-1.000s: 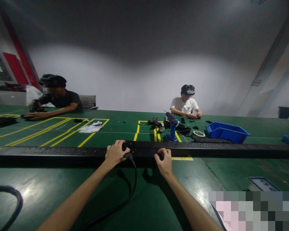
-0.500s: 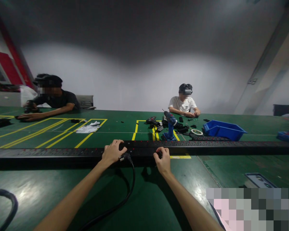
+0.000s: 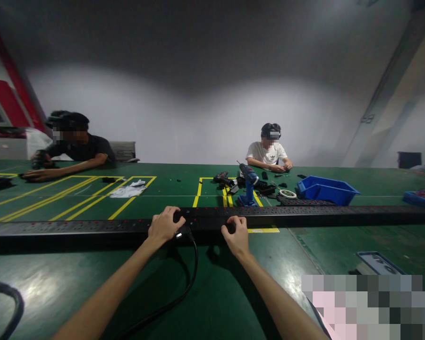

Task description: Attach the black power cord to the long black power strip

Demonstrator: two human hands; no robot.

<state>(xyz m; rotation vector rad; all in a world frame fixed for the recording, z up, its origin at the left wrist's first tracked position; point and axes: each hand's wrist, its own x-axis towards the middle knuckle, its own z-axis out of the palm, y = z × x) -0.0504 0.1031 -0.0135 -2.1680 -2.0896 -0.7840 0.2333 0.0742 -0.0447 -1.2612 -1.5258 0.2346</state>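
Note:
A long black power strip [image 3: 120, 227] with red dots along its top lies across the bench in front of me. My left hand [image 3: 165, 225] is closed on it, thumb and fingers curved over the top. Just under the left thumb, a black plug [image 3: 184, 232] shows metal prongs; whether the thumb touches it is unclear. Its black cord [image 3: 193, 278] hangs off the near side and curves toward me. Farther right, my right hand [image 3: 235, 237] is curled around the same strip near its end, fingertips partly hidden. A second black strip [image 3: 322, 216] lies just behind, extending right.
Behind the strips stand a blue cordless drill [image 3: 248, 185] and a blue bin [image 3: 327, 190], with black parts around them. White papers [image 3: 128, 189] lie left on the green bench [image 3: 99, 269]. Two people sit across it. A thick cable loop [image 3: 16, 302] lies at lower left.
My right hand has shifted slightly left along the strip. The left hand holds its place beside the plug; the whole view has moved a little.

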